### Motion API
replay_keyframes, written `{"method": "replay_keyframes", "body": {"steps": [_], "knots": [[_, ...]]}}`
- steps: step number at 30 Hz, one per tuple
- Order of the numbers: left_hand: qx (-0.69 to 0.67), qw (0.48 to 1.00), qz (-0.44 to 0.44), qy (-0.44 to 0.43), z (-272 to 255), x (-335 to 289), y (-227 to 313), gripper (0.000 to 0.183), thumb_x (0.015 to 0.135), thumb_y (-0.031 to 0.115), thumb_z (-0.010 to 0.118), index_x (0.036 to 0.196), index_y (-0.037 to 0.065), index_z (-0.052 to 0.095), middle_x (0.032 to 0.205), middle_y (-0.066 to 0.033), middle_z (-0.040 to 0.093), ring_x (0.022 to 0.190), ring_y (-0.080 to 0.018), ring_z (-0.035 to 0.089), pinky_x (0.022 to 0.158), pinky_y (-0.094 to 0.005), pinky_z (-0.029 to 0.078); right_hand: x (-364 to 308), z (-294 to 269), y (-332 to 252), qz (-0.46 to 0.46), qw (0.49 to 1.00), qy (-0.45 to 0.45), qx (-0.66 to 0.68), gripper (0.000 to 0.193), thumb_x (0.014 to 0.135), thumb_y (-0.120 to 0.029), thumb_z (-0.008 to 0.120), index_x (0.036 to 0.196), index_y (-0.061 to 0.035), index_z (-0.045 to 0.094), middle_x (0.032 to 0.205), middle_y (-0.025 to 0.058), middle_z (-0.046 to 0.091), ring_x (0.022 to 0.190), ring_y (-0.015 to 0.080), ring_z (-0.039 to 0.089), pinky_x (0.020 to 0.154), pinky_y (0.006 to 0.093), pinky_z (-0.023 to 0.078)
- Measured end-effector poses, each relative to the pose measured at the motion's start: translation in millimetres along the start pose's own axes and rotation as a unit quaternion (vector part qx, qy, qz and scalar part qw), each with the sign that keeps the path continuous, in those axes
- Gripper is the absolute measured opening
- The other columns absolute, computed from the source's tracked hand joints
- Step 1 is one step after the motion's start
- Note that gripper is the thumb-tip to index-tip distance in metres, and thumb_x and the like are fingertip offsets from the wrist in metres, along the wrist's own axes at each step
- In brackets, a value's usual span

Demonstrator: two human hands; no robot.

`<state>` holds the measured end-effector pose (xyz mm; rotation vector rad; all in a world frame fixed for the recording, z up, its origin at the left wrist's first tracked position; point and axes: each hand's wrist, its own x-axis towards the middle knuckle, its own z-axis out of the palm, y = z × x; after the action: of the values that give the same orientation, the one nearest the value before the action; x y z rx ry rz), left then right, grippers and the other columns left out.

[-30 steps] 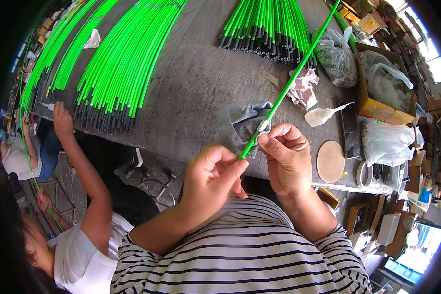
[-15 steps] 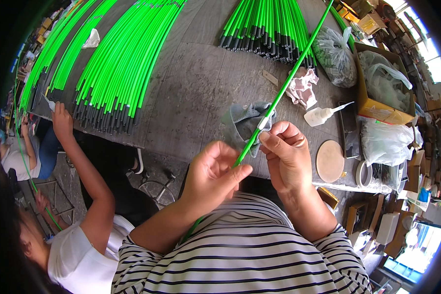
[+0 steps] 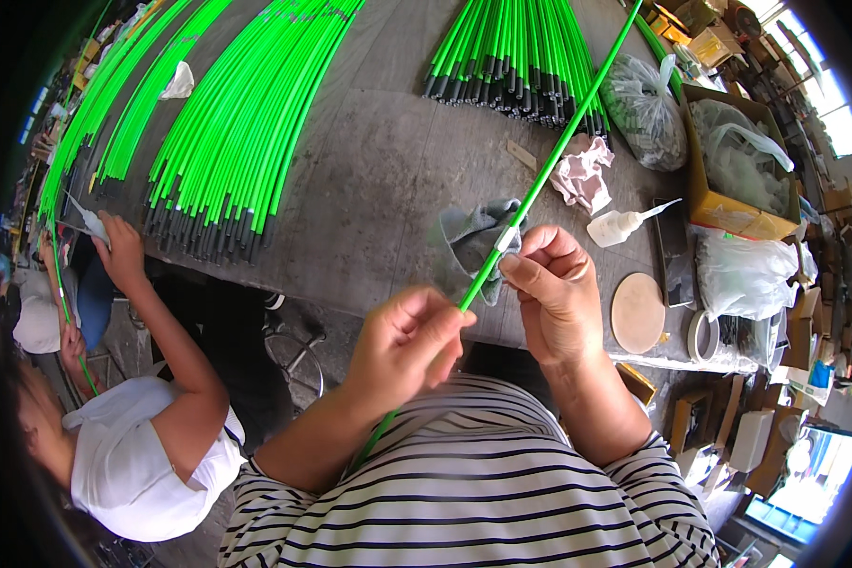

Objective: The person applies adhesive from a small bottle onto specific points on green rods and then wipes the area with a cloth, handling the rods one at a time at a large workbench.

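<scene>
A long, thin green rod (image 3: 566, 142) slants from the top right down past my body, with a white band (image 3: 505, 239) around part of it. Lower down, my left hand (image 3: 402, 346) is closed around the rod, thumb along it. My right hand (image 3: 557, 289) is closed in a pinch at the white band, its thumb tip against the rod; the finger behind is partly hidden. Just behind the rod, a grey cloth (image 3: 471, 232) lies crumpled on the table (image 3: 379, 180).
Bundles of green rods with black ends (image 3: 222, 142) and another bundle (image 3: 511, 66) lie across the table. At right are a pink cloth (image 3: 585, 175), a white squeeze bottle (image 3: 617, 227), a round disc (image 3: 638, 312) and a cardboard box (image 3: 743, 218). A co-worker's hand (image 3: 121, 251) holds a bottle at left.
My left hand has shifted slightly left and its fingers have curled closer around the rod. My right hand stays at the white band. The co-worker at left has shifted, raising the bottle.
</scene>
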<state>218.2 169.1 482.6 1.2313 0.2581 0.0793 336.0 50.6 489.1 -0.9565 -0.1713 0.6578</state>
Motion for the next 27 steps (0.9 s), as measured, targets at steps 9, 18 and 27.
{"method": "replay_keyframes", "body": {"steps": [9, 18, 27], "knots": [[-0.237, 0.963, -0.096, -0.081, -12, 2, 5, 0.031, 0.093, 0.026, 0.043, 0.087, -0.002, 0.053, 0.054, 0.0011, 0.04, 0.036, -0.0066, 0.035, 0.033, -0.0205, 0.027, 42, -41, 22, -0.364, 0.658, -0.031, -0.659, 0.008, 0.067, -0.006, 0.067, 0.073, -0.0031, 0.062, 0.071, 0.0098, 0.056, 0.064, 0.0299, 0.053, 0.06, 0.0377, 0.044], [-0.214, 0.973, -0.076, -0.054, -16, 10, 6, 0.031, 0.093, 0.026, 0.043, 0.084, -0.002, 0.052, 0.053, 0.0005, 0.039, 0.034, -0.0072, 0.034, 0.031, -0.0211, 0.027, 4, -9, 4, -0.292, 0.827, -0.033, -0.479, 0.011, 0.074, -0.012, 0.068, 0.075, -0.0029, 0.062, 0.061, 0.0061, 0.053, 0.053, 0.0158, 0.049, 0.049, 0.028, 0.039], [0.071, 0.969, -0.148, -0.184, -28, -12, -11, 0.033, 0.094, 0.026, 0.042, 0.073, 0.002, 0.052, 0.052, 0.0028, 0.04, 0.043, -0.005, 0.036, 0.042, -0.02, 0.027, 1, -13, -67, -0.265, 0.939, 0.051, -0.211, 0.02, 0.088, -0.015, 0.054, 0.082, -0.0003, 0.066, 0.062, -0.002, 0.053, 0.054, 0.0039, 0.043, 0.048, 0.0195, 0.032]]}}
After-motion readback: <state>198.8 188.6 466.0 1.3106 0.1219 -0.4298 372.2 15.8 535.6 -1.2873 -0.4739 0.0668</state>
